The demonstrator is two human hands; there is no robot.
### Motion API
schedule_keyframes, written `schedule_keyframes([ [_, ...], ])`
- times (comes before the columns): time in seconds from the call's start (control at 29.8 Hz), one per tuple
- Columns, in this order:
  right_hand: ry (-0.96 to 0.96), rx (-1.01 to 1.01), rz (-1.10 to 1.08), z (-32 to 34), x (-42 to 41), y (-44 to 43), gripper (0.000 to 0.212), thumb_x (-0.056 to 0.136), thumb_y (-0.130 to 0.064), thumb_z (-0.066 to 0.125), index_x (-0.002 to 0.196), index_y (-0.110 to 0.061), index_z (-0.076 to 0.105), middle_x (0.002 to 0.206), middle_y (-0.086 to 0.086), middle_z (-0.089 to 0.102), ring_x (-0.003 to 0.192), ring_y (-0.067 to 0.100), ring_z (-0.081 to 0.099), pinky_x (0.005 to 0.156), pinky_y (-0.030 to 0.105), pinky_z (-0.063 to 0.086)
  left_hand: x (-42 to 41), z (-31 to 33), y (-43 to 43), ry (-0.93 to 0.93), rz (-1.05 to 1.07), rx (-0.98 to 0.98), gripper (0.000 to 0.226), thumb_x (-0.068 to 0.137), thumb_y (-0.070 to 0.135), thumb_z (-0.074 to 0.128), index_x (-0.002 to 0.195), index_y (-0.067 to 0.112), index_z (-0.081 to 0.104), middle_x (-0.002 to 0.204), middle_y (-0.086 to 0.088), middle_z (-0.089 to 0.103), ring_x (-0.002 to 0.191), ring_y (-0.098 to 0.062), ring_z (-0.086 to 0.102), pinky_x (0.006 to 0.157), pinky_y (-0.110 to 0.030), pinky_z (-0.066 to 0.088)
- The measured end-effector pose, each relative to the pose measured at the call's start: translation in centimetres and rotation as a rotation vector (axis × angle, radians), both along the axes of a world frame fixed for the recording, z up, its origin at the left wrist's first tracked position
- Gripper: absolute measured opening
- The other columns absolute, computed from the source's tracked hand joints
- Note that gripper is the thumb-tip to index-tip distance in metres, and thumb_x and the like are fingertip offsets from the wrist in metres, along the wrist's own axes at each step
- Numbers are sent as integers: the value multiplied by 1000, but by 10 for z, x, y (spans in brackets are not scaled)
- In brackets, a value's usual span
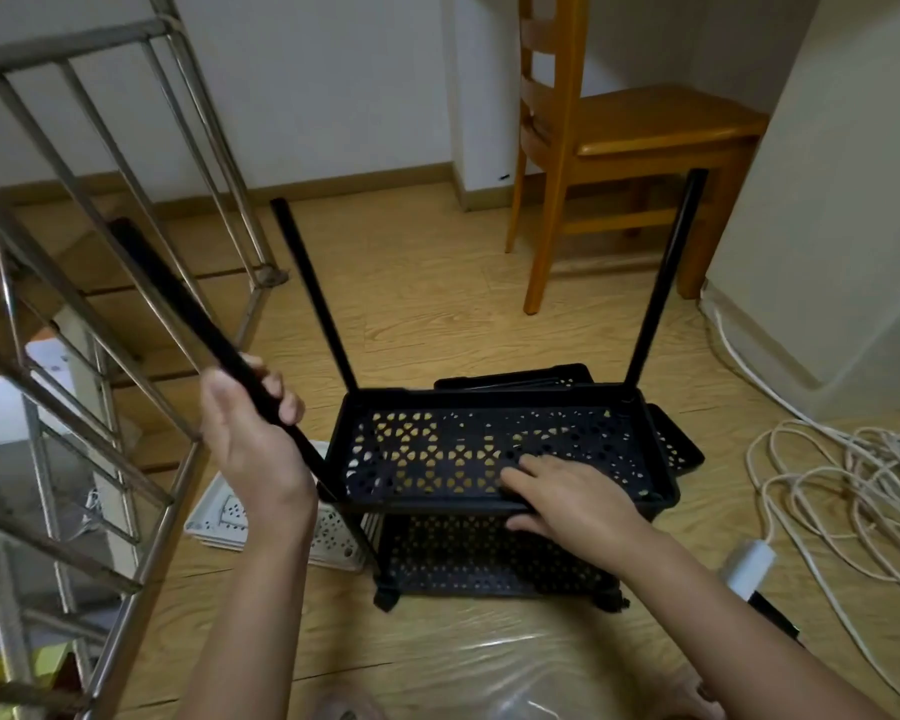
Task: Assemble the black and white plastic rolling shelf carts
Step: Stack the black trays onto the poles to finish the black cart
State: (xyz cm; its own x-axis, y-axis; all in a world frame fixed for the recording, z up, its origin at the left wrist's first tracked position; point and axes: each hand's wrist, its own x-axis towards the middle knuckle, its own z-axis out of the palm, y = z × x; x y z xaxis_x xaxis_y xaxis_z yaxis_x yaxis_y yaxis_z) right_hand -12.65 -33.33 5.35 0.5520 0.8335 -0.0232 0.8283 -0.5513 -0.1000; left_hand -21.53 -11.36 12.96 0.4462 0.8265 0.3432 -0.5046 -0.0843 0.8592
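Head view
Left hand (253, 433): fingers curled round a black pole (188, 309) that slants up to the left; its lower end meets the upper tray's (427, 504) front-left corner.
Right hand (567, 493): fingers straight and spread, flat on the upper tray's perforated floor, thumb at the front rim.
Black cart (583, 439): on the wooden floor, centre; upper tray above lower tray (489, 569); rear-left pole (315, 298) and rear-right pole (661, 283) stand in the back corners.
White trays (219, 511): stacked on the floor, just left of the cart.

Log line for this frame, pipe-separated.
left hand: grips black plastic pole at front-left corner | right hand: presses black perforated plastic tray | rear poles: two standing
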Motion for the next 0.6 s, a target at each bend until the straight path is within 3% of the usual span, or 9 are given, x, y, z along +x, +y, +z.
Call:
schedule_keyframes([
  [0.1, -29, -18, 16, 0, 13, 3, 40, 95, -38, 51, 130, -23, 39, 130, 3, 46, 118, 22, 48, 87, 32, 41, 2, 0, 4, -70, -4, -8, 49, 98, 43, 29, 54, 30, 47, 51, 15, 37, 48, -5, 32, 47, -20, 24],
  [0.17, -22, -20, 19, 1, 19, 3, 39, 95, -38, 51, 130, -24, 39, 131, 2, 46, 120, 22, 47, 88, 31, 41, 5, -4, 6, -76, 11, 55, 48, 91, 47, 40, 47, 29, 42, 46, 16, 32, 42, -5, 29, 43, -21, 22],
  [0.44, -37, -9, 18, -1, 23, 2, 39, 96, -41, 47, 131, -25, 38, 131, 1, 46, 118, 20, 48, 87, 31, 42, 14, -17, 21, -188, -33, 92, 46, 92, 36, 45, 47, 29, 37, 41, 17, 28, 34, -5, 25, 38, -20, 21],
  [0.6, -39, -8, 25, -2, 24, 2, 38, 97, -40, 47, 130, -25, 38, 125, 0, 48, 113, 20, 50, 83, 30, 42, 14, -23, 24, -184, -104, 35, 55, 86, 51, 59, 51, 20, 29, 41, 10, 23, 34, -9, 21, 37, -21, 21],
])
